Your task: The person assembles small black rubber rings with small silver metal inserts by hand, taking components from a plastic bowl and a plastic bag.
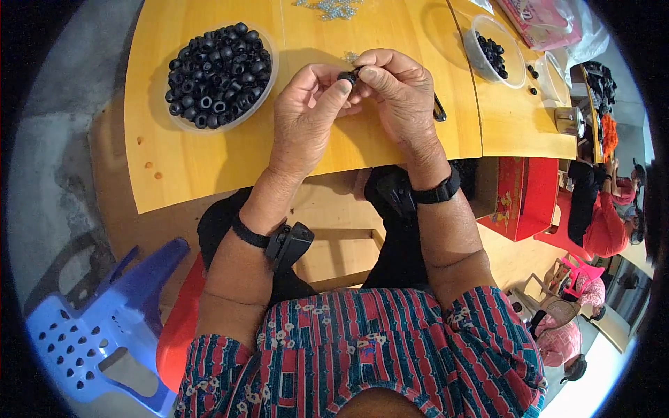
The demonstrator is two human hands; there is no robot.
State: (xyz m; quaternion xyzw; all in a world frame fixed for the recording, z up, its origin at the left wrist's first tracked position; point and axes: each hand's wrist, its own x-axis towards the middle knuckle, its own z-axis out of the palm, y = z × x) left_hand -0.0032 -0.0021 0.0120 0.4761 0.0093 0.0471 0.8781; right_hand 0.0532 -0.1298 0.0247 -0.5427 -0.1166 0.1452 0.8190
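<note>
Over the yellow table point(376, 143), my left hand point(306, 115) and my right hand point(404, 97) meet with their fingertips together. Between my left thumb and fingers is a small black ring-like piece point(348, 76). My right thumb and index finger pinch at the same piece from the other side; anything smaller in that pinch is hidden. Left of my hands stands a clear round bowl point(274, 70), heaped with black hollow pieces point(219, 73) of the same look. A black looped object point(439, 110) lies just right of my right hand, partly covered by it.
Small clear bits point(334, 8) lie scattered at the table's far side, a few more point(350, 57) behind my fingers. Another bowl point(516, 73) with black pieces stands right, near a metal tin point(570, 122). A red box point(523, 198) is below; a blue plastic chair point(90, 348) stands left. People sit far right.
</note>
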